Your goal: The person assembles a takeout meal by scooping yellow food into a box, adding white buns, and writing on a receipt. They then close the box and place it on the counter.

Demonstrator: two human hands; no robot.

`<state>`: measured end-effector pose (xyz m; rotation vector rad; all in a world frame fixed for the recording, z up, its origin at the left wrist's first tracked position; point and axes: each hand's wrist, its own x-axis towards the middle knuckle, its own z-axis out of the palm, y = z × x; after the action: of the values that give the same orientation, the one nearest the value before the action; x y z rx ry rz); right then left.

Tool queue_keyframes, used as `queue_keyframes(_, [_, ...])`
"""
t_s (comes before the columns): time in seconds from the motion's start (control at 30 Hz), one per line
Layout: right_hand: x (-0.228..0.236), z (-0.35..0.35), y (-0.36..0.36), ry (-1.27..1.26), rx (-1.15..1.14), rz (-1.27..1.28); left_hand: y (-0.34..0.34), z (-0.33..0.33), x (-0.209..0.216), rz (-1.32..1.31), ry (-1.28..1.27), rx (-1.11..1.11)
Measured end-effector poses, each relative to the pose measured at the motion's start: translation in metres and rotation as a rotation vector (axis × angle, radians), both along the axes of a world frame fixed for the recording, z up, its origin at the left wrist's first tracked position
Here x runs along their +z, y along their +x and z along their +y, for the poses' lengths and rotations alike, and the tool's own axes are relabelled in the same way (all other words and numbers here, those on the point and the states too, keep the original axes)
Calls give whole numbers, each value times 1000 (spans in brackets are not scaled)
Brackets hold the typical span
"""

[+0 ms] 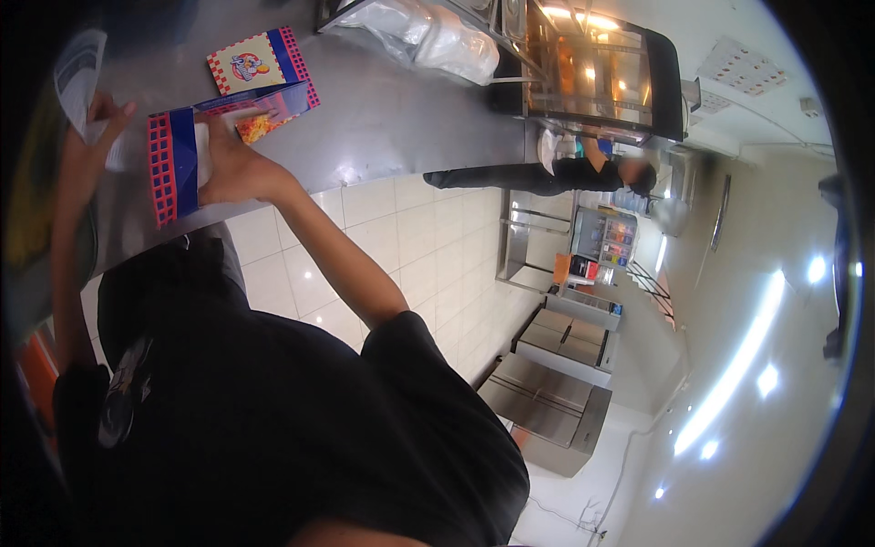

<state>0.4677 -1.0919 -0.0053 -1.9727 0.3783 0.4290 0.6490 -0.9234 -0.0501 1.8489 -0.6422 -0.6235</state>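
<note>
A cardboard food box (173, 169), printed in dark blue with a pink-red grid, stands on the steel counter (383, 128) with its lid (246, 66) folded back. My right hand (230, 166) is closed at the box's near right side, its fingers reaching into the opening and partly hidden by the panels. Something white shows beside those fingers; I cannot make out what it is. Farther left, my left hand (105, 123) is closed at the lower end of a curved white paper sheet (80, 73), which stands up above the counter's left part.
Clear plastic bags of white packaging (419, 36) lie at the counter's back, beside a metal rack. A lit glass display warmer (592, 73) stands beyond. Another person in dark clothes (583, 173) is at work there. Steel chest units (547, 401) stand across the tiled floor (410, 228).
</note>
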Motion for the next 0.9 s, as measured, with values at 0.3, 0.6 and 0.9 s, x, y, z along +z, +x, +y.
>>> queue_keyframes(0.3, [-81,46,31,-432,-72,45,-53,18,-36,-143,146,27])
queue_keyframes(0.6, [-111,-19,-23,50,-566,-200,-36,44,-93,-272,246,186])
queue_keyframes(0.9, [-68,-84,-37,747,-523,50,-31,38,-66,-207,273,206])
